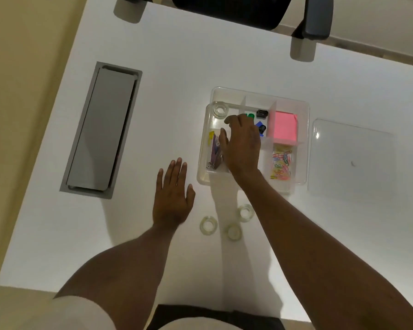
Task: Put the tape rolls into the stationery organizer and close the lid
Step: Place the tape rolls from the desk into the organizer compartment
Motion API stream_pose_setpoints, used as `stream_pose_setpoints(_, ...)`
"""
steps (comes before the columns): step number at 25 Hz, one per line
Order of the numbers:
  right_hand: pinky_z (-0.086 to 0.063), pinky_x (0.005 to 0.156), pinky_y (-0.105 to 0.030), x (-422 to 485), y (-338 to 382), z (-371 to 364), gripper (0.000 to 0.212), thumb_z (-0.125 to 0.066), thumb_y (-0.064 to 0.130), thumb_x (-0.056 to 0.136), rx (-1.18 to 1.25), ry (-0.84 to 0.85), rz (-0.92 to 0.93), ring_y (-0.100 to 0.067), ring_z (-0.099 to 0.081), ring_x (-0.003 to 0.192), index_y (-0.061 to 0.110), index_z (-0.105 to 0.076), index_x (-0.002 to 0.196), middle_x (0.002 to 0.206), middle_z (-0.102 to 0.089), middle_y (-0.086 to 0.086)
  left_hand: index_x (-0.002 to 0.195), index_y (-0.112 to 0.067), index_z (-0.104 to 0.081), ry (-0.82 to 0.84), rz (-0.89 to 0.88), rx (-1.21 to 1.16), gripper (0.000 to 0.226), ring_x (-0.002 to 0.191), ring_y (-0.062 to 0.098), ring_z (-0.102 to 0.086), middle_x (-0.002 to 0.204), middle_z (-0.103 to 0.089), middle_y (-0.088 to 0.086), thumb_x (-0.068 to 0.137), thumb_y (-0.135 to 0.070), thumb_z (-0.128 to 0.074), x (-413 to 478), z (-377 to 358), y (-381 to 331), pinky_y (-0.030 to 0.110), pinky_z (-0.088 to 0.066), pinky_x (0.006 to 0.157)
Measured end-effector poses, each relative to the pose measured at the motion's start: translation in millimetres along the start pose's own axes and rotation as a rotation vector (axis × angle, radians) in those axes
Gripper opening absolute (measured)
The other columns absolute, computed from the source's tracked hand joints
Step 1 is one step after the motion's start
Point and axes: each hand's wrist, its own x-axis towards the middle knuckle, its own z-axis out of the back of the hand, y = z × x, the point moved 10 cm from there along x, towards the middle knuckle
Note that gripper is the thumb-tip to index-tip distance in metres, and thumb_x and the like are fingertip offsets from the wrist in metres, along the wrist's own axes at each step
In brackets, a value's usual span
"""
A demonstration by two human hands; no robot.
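The clear stationery organizer [303, 110] stands open on the white desk. One clear tape roll [220, 109] lies in its far-left compartment. My right hand [242, 144] hovers over the organizer just right of that roll, fingers loosely apart and holding nothing. Three more clear tape rolls lie on the desk in front of the organizer: one [208, 225] at the left, one [233, 231] in the middle, one [245, 212] at the right. My left hand [173, 195] rests flat on the desk, left of the organizer. The clear lid [351, 160] lies flat to the organizer's right.
Inside the organizer are a stapler [214, 151], pink sticky notes [283, 126], coloured paper clips [281, 164] and small sharpeners [262, 113]. A grey cable hatch [103, 129] is set into the desk at the left. A black chair [236, 8] stands beyond the far edge.
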Motion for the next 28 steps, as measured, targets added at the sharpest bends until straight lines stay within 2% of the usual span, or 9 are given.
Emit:
stream_pose_setpoints(4, -0.052, 0.083, -0.035, -68.5, -3.7, 10.4, 0.018, -0.066, 0.023, 0.092, 0.052, -0.016, 0.0, -0.022, -0.059, 0.095, 0.013, -0.065, 0.107, 0.103, -0.065, -0.006, 0.169, -0.02, -0.019, -0.013, -0.008, -0.004, 0.066, 0.167, 0.019, -0.012, 0.179, -0.017, 0.002, 0.109, -0.045, -0.027, -1.3, 5.2, -1.6, 0.05, -0.015, 0.135)
stream_pose_setpoints(7, -0.052, 0.091, -0.035, -126.2, -11.9, 2.3, 0.02, -0.066, 0.026, 0.093, 0.105, 0.052, -0.049, -0.02, -0.061, 0.102, 0.015, -0.066, 0.109, 0.106, -0.068, -0.005, 0.169, -0.019, -0.022, -0.018, -0.001, -0.005, 0.065, 0.167, 0.02, -0.014, 0.178, -0.019, 0.002, 0.109, -0.045, -0.029, -2.8, 8.7, -3.7, 0.05, -0.015, 0.135)
stream_pose_setpoints(10, -0.053, 0.09, -0.033, -179.0, -15.2, -10.9, 0.025, -0.069, 0.032, 0.091, 0.154, 0.15, -0.057, -0.017, -0.059, 0.102, 0.016, -0.064, 0.111, 0.109, -0.067, -0.002, 0.168, -0.02, -0.022, -0.016, 0.004, -0.016, 0.065, 0.167, 0.02, -0.014, 0.178, -0.02, 0.002, 0.109, -0.045, -0.029, -4.3, 10.7, -5.1, 0.05, -0.015, 0.136)
stream_pose_setpoints(15, -0.054, 0.094, -0.033, -241.2, -16.3, -35.1, 0.049, -0.07, 0.042, 0.088, 0.235, 0.341, -0.097, -0.018, -0.056, 0.113, 0.017, -0.056, 0.127, 0.123, -0.06, -0.001, 0.168, -0.019, -0.023, -0.025, -0.003, -0.034, 0.065, 0.167, 0.02, -0.014, 0.178, -0.019, 0.003, 0.109, -0.044, -0.03, -5.9, 13.2, -5.9, 0.051, -0.016, 0.135)
stream_pose_setpoints(19, -0.049, 0.102, -0.034, -256.0, -8.8, -45.7, 0.064, -0.074, 0.045, 0.085, 0.142, 0.404, -0.06, -0.022, -0.055, 0.119, 0.014, -0.053, 0.136, 0.132, -0.058, -0.004, 0.169, -0.019, -0.022, -0.025, 0.006, -0.045, 0.065, 0.167, 0.019, -0.013, 0.178, -0.018, 0.002, 0.109, -0.044, -0.031, -5.0, 14.0, -5.8, 0.051, -0.014, 0.136)
stream_pose_setpoints(24, -0.055, 0.096, -0.04, -249.8, -5.9, -48.1, 0.055, -0.078, 0.029, 0.084, 0.149, 0.396, -0.046, -0.026, -0.058, 0.113, 0.008, -0.058, 0.131, 0.126, -0.06, -0.01, 0.169, -0.02, -0.022, -0.026, 0.009, -0.053, 0.065, 0.167, 0.019, -0.013, 0.178, -0.018, 0.002, 0.109, -0.046, -0.03, -5.4, 12.9, -5.2, 0.051, -0.016, 0.135)
stream_pose_setpoints(28, -0.053, 0.102, -0.041, -223.8, -8.4, -37.5, 0.059, -0.08, 0.031, 0.084, 0.209, 0.337, -0.08, -0.028, -0.056, 0.12, 0.009, -0.057, 0.134, 0.132, -0.059, -0.012, 0.168, -0.021, -0.023, -0.017, 0.017, -0.046, 0.066, 0.167, 0.02, -0.015, 0.178, -0.02, 0.001, 0.109, -0.05, -0.026, -5.4, 13.2, -5.4, 0.052, -0.017, 0.135)
